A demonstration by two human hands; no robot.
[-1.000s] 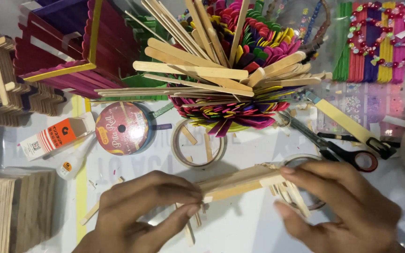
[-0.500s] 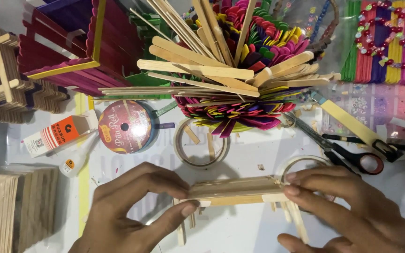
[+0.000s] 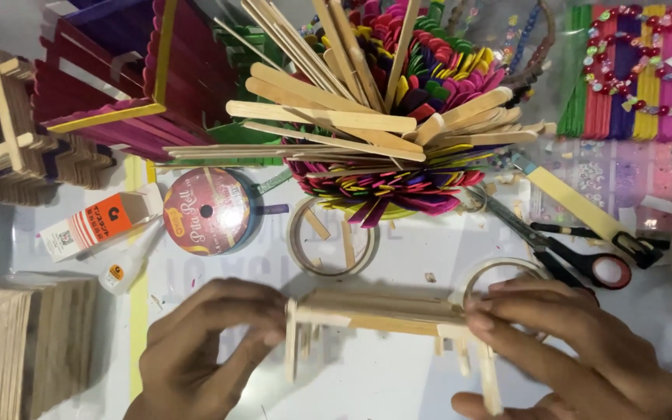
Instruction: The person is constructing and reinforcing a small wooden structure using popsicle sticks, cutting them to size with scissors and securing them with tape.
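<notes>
A small frame of plain wooden craft sticks (image 3: 383, 313) stands on the white table near the front edge, a long flat top with thin legs at both ends. My left hand (image 3: 208, 342) pinches its left end, fingers curled around the left leg. My right hand (image 3: 577, 350) presses on its right end, fingertips on the top bar, with one leg stick (image 3: 488, 377) running under the palm.
A flower-like holder of coloured and plain sticks (image 3: 383, 117) fills the middle back. Tape rings (image 3: 332, 237), a ribbon spool (image 3: 210, 211), a glue box (image 3: 95, 225), a glue bottle (image 3: 122, 268), scissors (image 3: 577, 253), a stick stack (image 3: 21, 350) and stick houses (image 3: 110, 78) lie around.
The stick frame went from tilted in both hands to lying level with its legs down. Both hands shifted to its two ends.
</notes>
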